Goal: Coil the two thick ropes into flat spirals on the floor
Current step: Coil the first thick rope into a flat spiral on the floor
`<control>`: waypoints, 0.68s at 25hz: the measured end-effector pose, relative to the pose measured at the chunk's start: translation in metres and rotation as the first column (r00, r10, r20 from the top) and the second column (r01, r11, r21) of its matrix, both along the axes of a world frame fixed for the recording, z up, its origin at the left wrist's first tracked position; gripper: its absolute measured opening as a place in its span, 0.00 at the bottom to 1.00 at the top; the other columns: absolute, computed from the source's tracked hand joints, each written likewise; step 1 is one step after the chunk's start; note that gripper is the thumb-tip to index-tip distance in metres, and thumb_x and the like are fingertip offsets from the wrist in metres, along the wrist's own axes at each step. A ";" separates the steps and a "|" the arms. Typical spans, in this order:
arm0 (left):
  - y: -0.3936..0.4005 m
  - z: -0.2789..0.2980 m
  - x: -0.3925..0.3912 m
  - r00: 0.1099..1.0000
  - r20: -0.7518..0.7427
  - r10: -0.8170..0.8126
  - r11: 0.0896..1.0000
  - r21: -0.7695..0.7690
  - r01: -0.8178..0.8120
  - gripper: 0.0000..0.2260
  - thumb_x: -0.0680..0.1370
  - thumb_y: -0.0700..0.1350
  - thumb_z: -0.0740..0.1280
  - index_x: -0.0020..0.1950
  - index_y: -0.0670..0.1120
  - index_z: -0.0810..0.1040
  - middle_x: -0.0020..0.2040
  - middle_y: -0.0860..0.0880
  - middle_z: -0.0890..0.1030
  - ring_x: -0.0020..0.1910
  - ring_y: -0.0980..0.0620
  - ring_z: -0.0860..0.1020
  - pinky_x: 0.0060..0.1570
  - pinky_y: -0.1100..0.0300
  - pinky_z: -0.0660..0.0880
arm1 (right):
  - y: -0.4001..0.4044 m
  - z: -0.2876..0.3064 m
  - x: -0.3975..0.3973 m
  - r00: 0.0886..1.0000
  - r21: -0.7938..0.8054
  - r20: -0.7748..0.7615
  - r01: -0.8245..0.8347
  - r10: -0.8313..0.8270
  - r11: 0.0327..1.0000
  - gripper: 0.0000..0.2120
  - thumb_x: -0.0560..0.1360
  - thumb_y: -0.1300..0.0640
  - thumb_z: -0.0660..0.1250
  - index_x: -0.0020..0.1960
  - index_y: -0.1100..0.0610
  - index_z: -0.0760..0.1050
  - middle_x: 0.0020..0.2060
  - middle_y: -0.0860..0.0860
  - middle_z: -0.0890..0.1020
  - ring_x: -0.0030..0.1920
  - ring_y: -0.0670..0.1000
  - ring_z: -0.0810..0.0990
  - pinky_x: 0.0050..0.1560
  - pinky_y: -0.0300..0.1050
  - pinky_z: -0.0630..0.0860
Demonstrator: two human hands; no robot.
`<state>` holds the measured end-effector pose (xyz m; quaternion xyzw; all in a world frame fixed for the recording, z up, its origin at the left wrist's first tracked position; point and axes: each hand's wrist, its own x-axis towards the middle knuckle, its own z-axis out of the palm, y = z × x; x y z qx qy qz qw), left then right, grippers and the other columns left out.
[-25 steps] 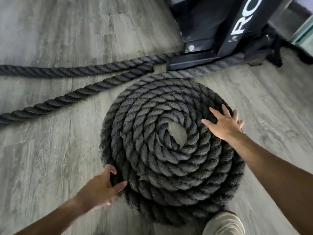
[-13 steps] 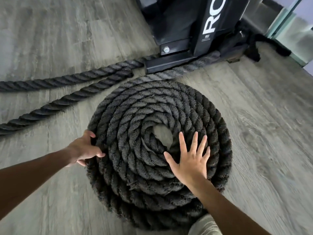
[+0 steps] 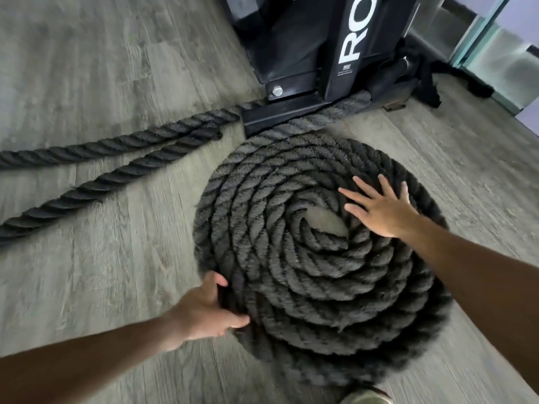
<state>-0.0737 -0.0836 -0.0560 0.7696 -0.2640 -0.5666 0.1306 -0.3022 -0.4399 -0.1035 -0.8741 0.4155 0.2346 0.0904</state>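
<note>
Black rope coil [image 3: 315, 252] lies as a flat spiral on the grey wood floor [image 3: 102, 83], both hands on it.
Head view: the right hand [image 3: 382, 207] rests flat on the coil's upper right turns, fingers spread, gripping nothing. The left hand [image 3: 208, 309] cups the coil's outer lower-left edge, fingers partly curled against the rope. Uncoiled rope [image 3: 110, 167] stretches leftward from the black machine base [image 3: 306, 77].

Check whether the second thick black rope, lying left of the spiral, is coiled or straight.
Straight, not coiled: the second thick black rope runs in a line over the grey wood floor beside the finished spiral.
</note>
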 end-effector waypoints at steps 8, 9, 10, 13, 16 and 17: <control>-0.100 -0.015 0.024 0.026 0.690 -0.723 0.279 0.257 0.925 0.54 0.66 0.68 0.74 0.79 0.67 0.40 0.82 0.49 0.47 0.79 0.43 0.51 0.75 0.36 0.59 | 0.149 -0.014 -0.045 0.793 0.065 0.177 0.582 -0.583 0.811 0.34 0.73 0.25 0.36 0.77 0.33 0.35 0.80 0.52 0.36 0.77 0.68 0.35 0.68 0.80 0.41; -0.111 -0.016 0.033 0.022 0.671 -0.741 0.283 0.282 0.917 0.59 0.60 0.74 0.73 0.77 0.70 0.34 0.81 0.50 0.36 0.80 0.41 0.41 0.74 0.30 0.54 | 0.158 -0.018 -0.051 0.789 0.065 0.212 0.578 -0.577 0.814 0.34 0.72 0.24 0.34 0.76 0.32 0.33 0.80 0.51 0.35 0.77 0.67 0.34 0.68 0.79 0.43; -0.117 -0.018 0.040 0.050 0.644 -0.763 0.294 0.277 0.915 0.61 0.56 0.78 0.71 0.75 0.72 0.31 0.79 0.49 0.29 0.79 0.40 0.34 0.74 0.27 0.51 | 0.160 -0.022 -0.055 0.801 0.047 0.228 0.558 -0.553 0.828 0.34 0.72 0.24 0.33 0.75 0.31 0.32 0.80 0.51 0.35 0.77 0.67 0.34 0.68 0.79 0.44; -0.119 -0.031 0.039 0.113 0.641 -0.759 0.338 0.240 0.910 0.60 0.50 0.85 0.62 0.73 0.75 0.30 0.79 0.49 0.28 0.78 0.41 0.30 0.73 0.26 0.49 | 0.139 -0.031 -0.065 0.829 -0.022 0.253 0.520 -0.498 0.854 0.33 0.72 0.23 0.31 0.75 0.30 0.33 0.80 0.50 0.35 0.77 0.65 0.33 0.68 0.79 0.45; -0.120 -0.041 -0.001 0.201 0.717 -0.667 0.402 0.119 0.908 0.59 0.49 0.88 0.56 0.74 0.75 0.34 0.82 0.47 0.33 0.80 0.40 0.36 0.71 0.24 0.52 | 0.085 -0.030 -0.094 0.856 -0.042 0.286 0.460 -0.430 0.887 0.30 0.73 0.23 0.32 0.74 0.26 0.37 0.80 0.47 0.38 0.78 0.62 0.32 0.69 0.78 0.41; -0.124 -0.043 -0.023 0.247 0.724 -0.644 0.441 0.087 0.893 0.59 0.49 0.88 0.55 0.75 0.74 0.34 0.82 0.46 0.34 0.80 0.38 0.38 0.70 0.23 0.54 | 0.062 -0.023 -0.107 0.876 -0.036 0.268 0.426 -0.402 0.904 0.29 0.74 0.24 0.34 0.74 0.26 0.39 0.81 0.46 0.39 0.78 0.61 0.33 0.70 0.77 0.39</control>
